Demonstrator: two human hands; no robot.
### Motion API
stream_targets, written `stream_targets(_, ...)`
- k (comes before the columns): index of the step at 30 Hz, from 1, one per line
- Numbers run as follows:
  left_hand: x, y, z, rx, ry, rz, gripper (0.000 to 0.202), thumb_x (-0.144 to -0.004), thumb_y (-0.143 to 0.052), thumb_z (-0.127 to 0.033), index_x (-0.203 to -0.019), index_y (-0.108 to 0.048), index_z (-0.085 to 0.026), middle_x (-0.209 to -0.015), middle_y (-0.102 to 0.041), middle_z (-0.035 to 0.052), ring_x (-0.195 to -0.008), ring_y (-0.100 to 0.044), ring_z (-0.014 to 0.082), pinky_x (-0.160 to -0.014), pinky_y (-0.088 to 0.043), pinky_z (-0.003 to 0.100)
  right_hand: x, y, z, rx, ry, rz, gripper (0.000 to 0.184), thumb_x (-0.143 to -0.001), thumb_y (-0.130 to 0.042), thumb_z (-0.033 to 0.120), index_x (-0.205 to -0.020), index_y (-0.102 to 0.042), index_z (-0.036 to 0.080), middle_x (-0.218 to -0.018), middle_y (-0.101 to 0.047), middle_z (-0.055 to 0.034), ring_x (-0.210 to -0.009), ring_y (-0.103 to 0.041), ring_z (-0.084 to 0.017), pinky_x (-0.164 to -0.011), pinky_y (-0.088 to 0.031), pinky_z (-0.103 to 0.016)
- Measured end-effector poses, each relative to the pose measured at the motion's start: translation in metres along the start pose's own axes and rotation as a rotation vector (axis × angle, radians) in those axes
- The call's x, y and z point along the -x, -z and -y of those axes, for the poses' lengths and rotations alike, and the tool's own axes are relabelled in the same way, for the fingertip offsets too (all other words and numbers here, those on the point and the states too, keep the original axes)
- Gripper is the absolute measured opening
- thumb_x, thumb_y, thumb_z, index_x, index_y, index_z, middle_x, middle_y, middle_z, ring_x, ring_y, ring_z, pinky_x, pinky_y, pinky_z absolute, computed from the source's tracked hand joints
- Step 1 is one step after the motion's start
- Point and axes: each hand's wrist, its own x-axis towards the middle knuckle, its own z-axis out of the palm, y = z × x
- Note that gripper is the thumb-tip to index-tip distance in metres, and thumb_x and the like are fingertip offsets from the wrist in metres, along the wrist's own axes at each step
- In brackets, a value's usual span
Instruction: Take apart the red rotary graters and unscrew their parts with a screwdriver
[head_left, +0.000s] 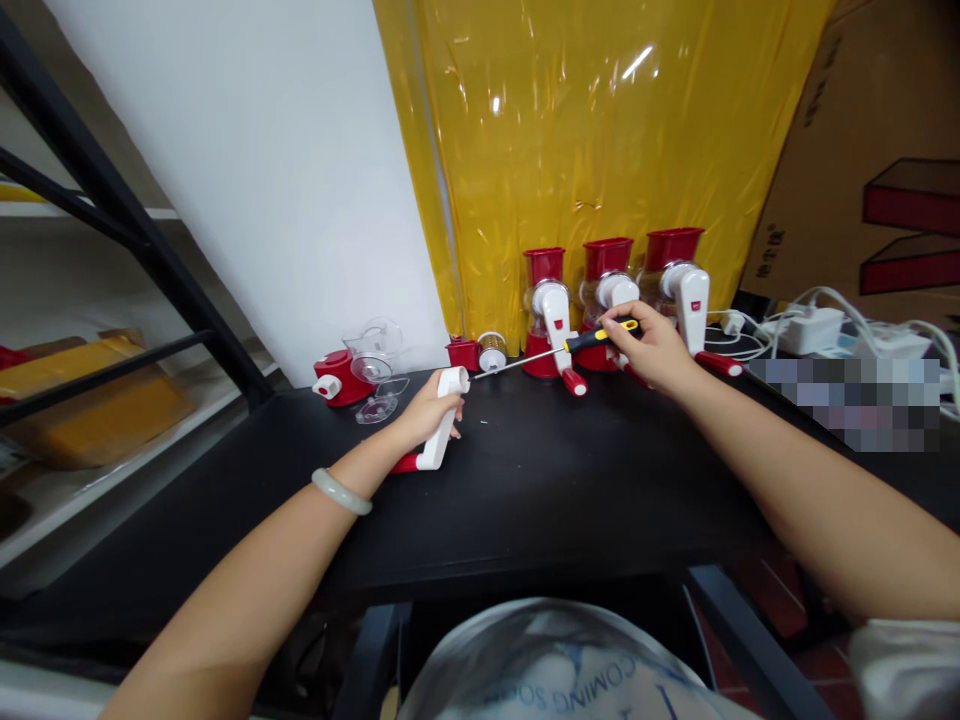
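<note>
My left hand [429, 410] is closed around a white crank handle [442, 432] with a red grip, held just above the black table. My right hand [646, 345] grips a screwdriver [596, 335] by its yellow and black handle. Its long metal shaft points left, and the tip is at the round end of the crank handle; whether it touches inside cannot be made out. Behind my hands stand three red and white rotary graters, among them one on the left [546, 310] and one on the right [679, 285]. My right hand partly covers the middle grater [609, 262].
A red grater base [341, 378] with clear plastic parts [379, 372] sits at the back left. Near it lie a small red part [463, 352] and a drum blade [492, 352]. White chargers and cables [814, 328] crowd the right, before a cardboard box [862, 150].
</note>
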Motion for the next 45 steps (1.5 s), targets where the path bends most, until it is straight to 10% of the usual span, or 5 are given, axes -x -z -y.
stream_targets(6, -0.002, 0.004, 0.005, -0.313, 0.010, -0.072, 0.045, -0.070, -0.054, -0.020, -0.114, -0.044, -0.020, -0.087, -0.060, 0.0024, -0.056, -0.061, 0.0146, -0.052, -0.054, 0.031, 0.000, -0.001, 0.001, 0.039, 0.035, 0.003, 0.020, -0.082, -0.062, 0.038, -0.087, -0.063, 0.019, -0.073, -0.060, 0.0006, -0.058, -0.051, -0.011, -0.055, -0.040, -0.024)
stream_targets(12, -0.009, 0.014, 0.011, -0.773, -0.205, -0.111, 0.037, -0.073, -0.053, -0.023, -0.108, -0.063, -0.015, -0.108, -0.068, 0.0096, -0.099, -0.064, 0.0258, -0.092, -0.048, 0.038, 0.004, -0.003, 0.008, 0.049, 0.003, 0.084, 0.019, -0.082, -0.062, 0.037, -0.087, -0.061, 0.019, -0.067, -0.058, 0.0019, -0.054, -0.051, -0.011, -0.053, -0.041, -0.024)
stream_targets(19, -0.011, 0.020, 0.014, -0.978, -0.181, -0.048, 0.039, -0.071, -0.057, -0.027, -0.107, -0.069, -0.017, -0.108, -0.071, 0.0093, -0.098, -0.065, 0.0274, -0.087, -0.048, 0.033, 0.006, -0.002, 0.008, 0.088, 0.005, 0.147, 0.021, -0.082, -0.063, 0.039, -0.088, -0.061, 0.019, -0.072, -0.064, -0.0003, -0.055, -0.057, -0.012, -0.055, -0.045, -0.025)
stream_targets(28, -0.009, 0.019, 0.015, -0.986, -0.369, -0.099, 0.071, -0.070, -0.068, -0.037, -0.135, -0.050, -0.016, -0.123, -0.059, 0.0126, -0.116, -0.053, 0.0294, -0.101, -0.040, 0.042, 0.006, 0.000, 0.012, 0.098, 0.037, 0.141, 0.018, -0.081, -0.063, 0.036, -0.086, -0.061, 0.019, -0.073, -0.063, -0.0007, -0.056, -0.056, -0.012, -0.054, -0.045, -0.026)
stream_targets(45, 0.001, 0.000, 0.006, -0.998, -0.556, 0.053, 0.019, -0.077, -0.069, -0.039, -0.080, -0.072, -0.020, -0.116, -0.059, 0.0061, -0.115, -0.045, 0.0262, -0.103, -0.035, 0.043, 0.007, 0.000, 0.019, 0.140, 0.056, 0.120, 0.017, -0.083, -0.061, 0.037, -0.086, -0.062, 0.020, -0.071, -0.061, -0.0016, -0.056, -0.053, -0.013, -0.054, -0.042, -0.028)
